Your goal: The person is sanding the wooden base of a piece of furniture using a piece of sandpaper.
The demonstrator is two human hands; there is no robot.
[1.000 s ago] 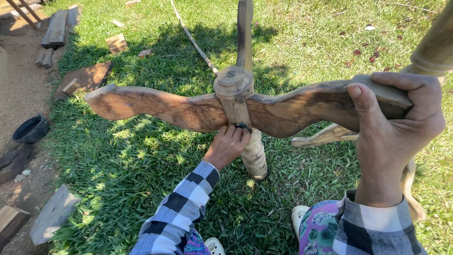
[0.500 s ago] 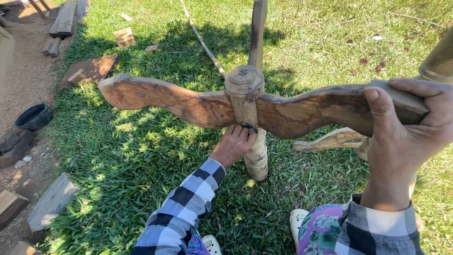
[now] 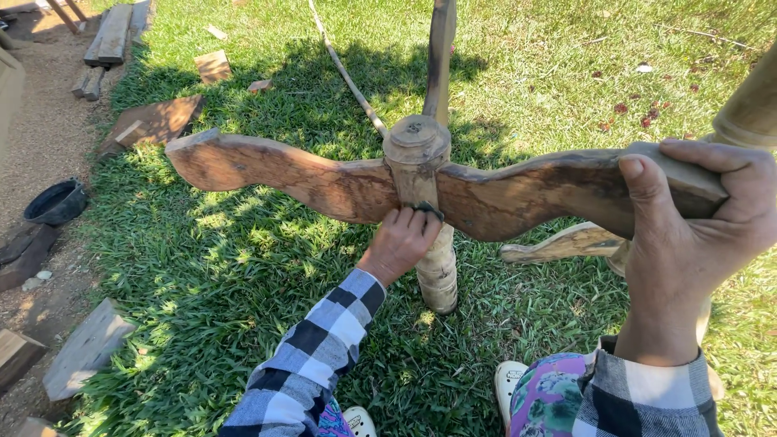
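wood: a brown, wavy-edged carved wooden crosspiece (image 3: 324, 182) is seen spanning the view, joined at its middle to a round pale wooden post (image 3: 421, 174) that is stood on the grass.
left hand: the left hand (image 3: 401, 243) is pressed against the joint just below the post's top; its fingers are curled together and pinched on a small dark scrap (image 3: 426, 210), thought to be an abrasive pad, though its kind cannot be told for sure.
right hand: the right hand (image 3: 688, 235) is wrapped over the right end of the crosspiece, thumb laid on the near face, fingers closed over the top edge.
sleeves: both arms are covered by black, grey and white checked sleeves (image 3: 312, 364).
ground: green lawn (image 3: 243, 275), sunlit with the shadow of the piece cast across it, is seen underneath; a strip of bare earth (image 3: 40, 146) is laid along the left.
surroundings: rough planks and offcuts (image 3: 113, 36) are scattered at the grass edge, a black round bowl (image 3: 55, 202) is set on the earth, and a thin stick (image 3: 348, 77) is lain across the lawn behind the post.
setting: outdoors, in bright daylight.
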